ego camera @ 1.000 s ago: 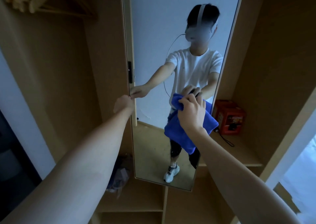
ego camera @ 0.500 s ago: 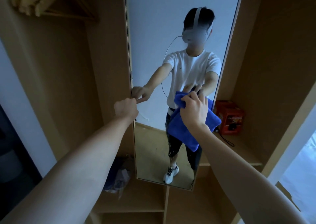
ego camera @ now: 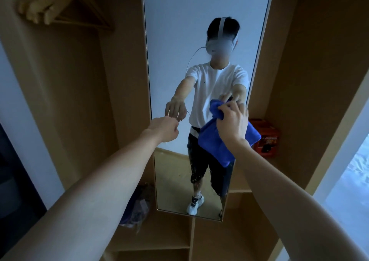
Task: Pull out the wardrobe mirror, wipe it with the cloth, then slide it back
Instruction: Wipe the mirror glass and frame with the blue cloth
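The tall wardrobe mirror stands pulled out in front of me and faces me, showing a person's reflection. My left hand hovers just in front of the glass near its left edge, with fingers loosely curled and apart and nothing in them. My right hand is bunched on the top of a blue cloth, which hangs down against the right half of the mirror at waist height of the reflection.
Wooden hangers hang at the upper left inside the wardrobe. An orange-red box sits on the shelf right of the mirror. A crumpled bag or clothing lies on the lower left shelf. A window is at the right.
My left hand has let go of the mirror's left edge and drifted right, in front of the glass. The mirror now faces me more squarely. The right hand with the cloth has risen slightly.
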{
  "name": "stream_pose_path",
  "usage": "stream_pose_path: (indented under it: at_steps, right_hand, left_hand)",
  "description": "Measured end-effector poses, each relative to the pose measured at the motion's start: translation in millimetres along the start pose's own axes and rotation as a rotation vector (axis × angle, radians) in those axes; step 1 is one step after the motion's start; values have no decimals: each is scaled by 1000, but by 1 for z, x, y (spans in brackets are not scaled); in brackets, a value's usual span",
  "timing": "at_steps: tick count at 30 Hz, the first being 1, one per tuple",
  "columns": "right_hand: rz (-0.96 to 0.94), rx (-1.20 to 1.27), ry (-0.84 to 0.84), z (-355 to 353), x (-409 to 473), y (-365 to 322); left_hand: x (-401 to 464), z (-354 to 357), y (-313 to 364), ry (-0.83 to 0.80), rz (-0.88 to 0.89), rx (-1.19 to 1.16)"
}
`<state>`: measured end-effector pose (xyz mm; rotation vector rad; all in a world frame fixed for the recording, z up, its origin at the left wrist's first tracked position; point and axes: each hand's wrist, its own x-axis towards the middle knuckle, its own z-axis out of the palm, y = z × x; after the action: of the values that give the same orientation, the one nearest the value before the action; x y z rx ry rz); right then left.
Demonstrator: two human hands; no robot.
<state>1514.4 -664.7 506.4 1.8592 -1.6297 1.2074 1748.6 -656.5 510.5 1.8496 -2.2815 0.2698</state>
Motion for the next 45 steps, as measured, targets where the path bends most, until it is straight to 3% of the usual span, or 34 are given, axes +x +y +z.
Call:
stream_pose_path:
  at_steps: [4,10,16,19,26,28,32,35,38,42,45]
  right_hand:
    - [-28,4,9,1,-3,9]
    - [3,-4,-245,23,-52,34]
    - [33,91,-12,0,4,27]
    - [53,110,21,8,-4,33]
    - [74,104,-250,36,-39,63]
    - [48,118,-203,26,-23,65]
    - [96,206,45,-1,23,63]
    - [130,247,84,-2,32,68]
    - [75,237,36,20,-1,78]
    - [80,198,-180,44,-54,92]
    - [60,210,-198,37,-41,95]
  left_hand:
    - [3,-7,15,-90,12,-35]
    - [5,-8,34,-159,32,-69]
    - [14,-11,55,-196,19,-94]
    - [19,-11,64,-191,9,-93]
    - [28,-12,81,-207,8,-67]
    - [32,-12,88,-234,6,-69]
    - [40,-14,103,-264,6,-111]
    - [44,-15,114,-282,-7,-133]
    - [47,-12,122,-280,-17,-124]
    - [48,-8,127,-310,-29,-134]
    - [49,-9,130,-316,-61,-147]
